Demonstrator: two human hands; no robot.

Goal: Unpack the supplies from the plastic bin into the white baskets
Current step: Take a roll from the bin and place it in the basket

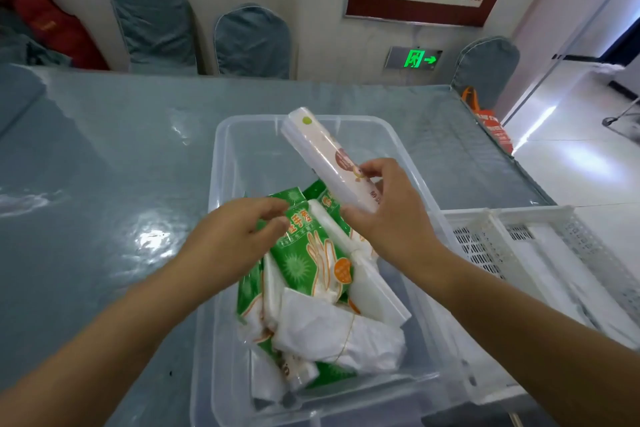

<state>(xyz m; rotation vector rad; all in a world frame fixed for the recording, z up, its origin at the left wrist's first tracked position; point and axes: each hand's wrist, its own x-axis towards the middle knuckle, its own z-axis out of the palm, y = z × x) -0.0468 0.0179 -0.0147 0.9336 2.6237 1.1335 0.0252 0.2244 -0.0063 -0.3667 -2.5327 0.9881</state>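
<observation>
- Now, your right hand (391, 218) grips the long wrapped roll (329, 158), lifted over the clear plastic bin (228, 163); swing it right into the white baskets (491, 239).
- Your left hand (239, 239), fingers loosely curled, touches the green glove packs (304, 253) in the bin; steady them.

Clear glossy plastic bin (221, 156); perforated matt white plastic baskets (540, 218); glossy film-covered table (104, 156).

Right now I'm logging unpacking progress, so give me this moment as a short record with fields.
right hand: grips long white box, lifted above bin
left hand: fingers curled, over green glove packet; contact unclear
clear plastic bin: holds green packets, white bag bundles
white baskets: to the right of bin; contents unclear
surface: blue-grey table
</observation>
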